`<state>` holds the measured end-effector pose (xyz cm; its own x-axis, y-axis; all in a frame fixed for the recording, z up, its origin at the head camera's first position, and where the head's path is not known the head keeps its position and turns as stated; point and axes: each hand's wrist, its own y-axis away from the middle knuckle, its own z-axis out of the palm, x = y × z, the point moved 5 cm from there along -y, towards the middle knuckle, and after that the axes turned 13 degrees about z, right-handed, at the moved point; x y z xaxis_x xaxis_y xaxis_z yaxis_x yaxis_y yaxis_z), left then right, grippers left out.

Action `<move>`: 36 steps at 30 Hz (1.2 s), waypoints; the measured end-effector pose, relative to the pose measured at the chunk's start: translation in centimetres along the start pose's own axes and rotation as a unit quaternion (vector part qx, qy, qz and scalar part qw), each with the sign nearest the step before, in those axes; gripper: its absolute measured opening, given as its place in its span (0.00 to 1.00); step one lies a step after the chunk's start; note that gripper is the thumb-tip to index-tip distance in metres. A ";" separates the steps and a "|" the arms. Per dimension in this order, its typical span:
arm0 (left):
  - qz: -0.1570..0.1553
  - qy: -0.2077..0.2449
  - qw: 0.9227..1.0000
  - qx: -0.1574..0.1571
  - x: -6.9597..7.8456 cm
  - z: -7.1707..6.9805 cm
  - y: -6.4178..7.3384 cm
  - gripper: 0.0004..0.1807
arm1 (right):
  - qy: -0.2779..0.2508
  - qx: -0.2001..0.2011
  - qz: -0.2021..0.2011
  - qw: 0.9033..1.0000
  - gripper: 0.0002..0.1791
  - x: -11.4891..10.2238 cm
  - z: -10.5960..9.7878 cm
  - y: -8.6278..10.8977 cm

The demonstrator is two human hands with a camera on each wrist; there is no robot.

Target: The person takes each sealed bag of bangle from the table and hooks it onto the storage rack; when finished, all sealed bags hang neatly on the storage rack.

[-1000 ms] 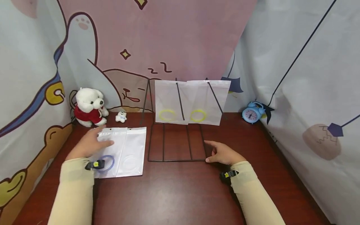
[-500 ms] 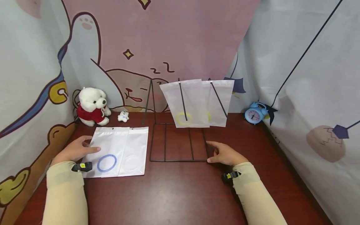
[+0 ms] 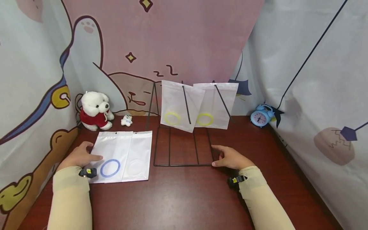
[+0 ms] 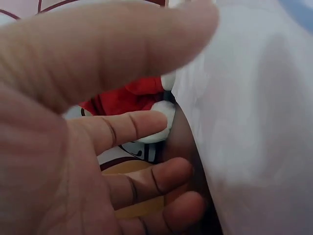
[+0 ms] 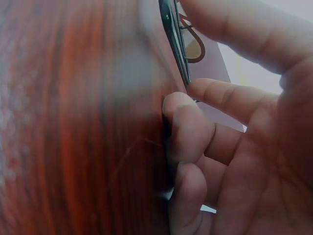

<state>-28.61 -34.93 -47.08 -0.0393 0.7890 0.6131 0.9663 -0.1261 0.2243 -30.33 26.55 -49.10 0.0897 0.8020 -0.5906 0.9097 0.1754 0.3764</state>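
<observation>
A hung bag [image 3: 174, 102] is swinging; my loose right fingers [image 3: 220, 148] are touching the rack [image 3: 184, 165], loose left fingers [image 4: 139, 127] waiting by bags [image 3: 116, 147] left of it.

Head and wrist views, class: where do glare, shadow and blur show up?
Head view: a pale sheen on the table. Left wrist view: a grey shadow across the white bag, and soft edges on the left hand. Right wrist view: hazy glare over the table's blurred grain, small glints on the black rack.
</observation>
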 end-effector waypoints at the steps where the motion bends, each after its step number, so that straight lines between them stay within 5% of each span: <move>1: -0.010 -0.002 1.000 0.003 0.0 0.0 0.0 0.63 | 0.001 0.001 0.000 1.000 0.48 0.0 0.0 0.0; 7: -0.056 -0.016 0.998 0.022 0.2 0.3 -0.1 0.67 | 0.000 0.003 0.003 1.000 0.48 -0.1 -0.2 0.0; 15: -0.065 -0.055 0.996 0.024 0.9 0.5 -0.3 0.65 | 0.001 0.003 0.003 1.000 0.49 -0.3 -0.4 0.0; 29: -0.039 -0.048 0.998 -0.003 0.7 0.9 -1.2 0.74 | -0.002 0.004 0.000 1.000 0.49 -0.2 -0.4 0.2; 36: 0.008 -0.003 1.000 -0.004 0.1 1.2 -1.4 0.63 | -0.007 0.000 -0.001 1.000 0.49 0.0 0.0 0.0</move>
<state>-29.70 -33.98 -48.26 -0.0215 0.7904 0.6122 0.9646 -0.1447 0.2206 -30.32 26.51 -49.11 0.0944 0.7932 -0.6016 0.9096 0.1768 0.3759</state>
